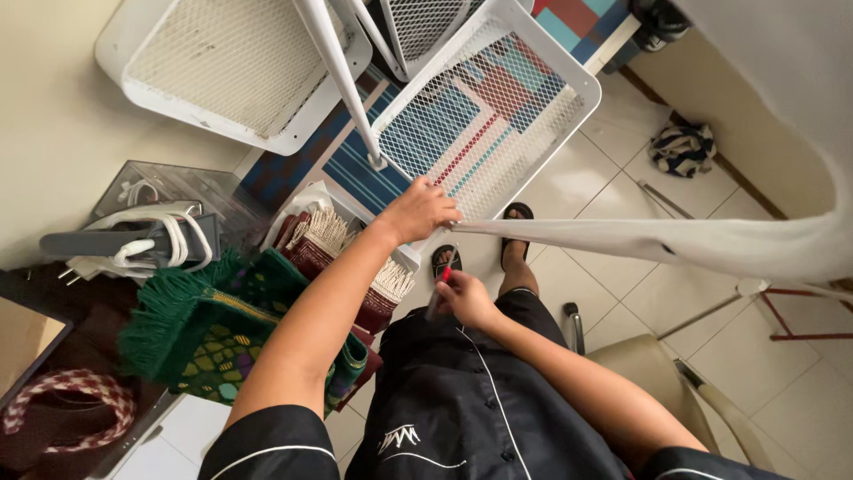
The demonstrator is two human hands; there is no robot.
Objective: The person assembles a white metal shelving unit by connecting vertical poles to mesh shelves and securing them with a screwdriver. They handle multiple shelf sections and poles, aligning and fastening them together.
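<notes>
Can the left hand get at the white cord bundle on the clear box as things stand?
Probably, once freed. The left hand is gripping the white mesh rack; the cords lie uncovered on the clear box off to its left, and nothing blocks the way.

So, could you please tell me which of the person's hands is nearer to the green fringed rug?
Left. The left hand grips the white rod up beside the mesh basket, above the green fringed rug; the right hand, holding a red-tipped tool, sits farther right.
</notes>
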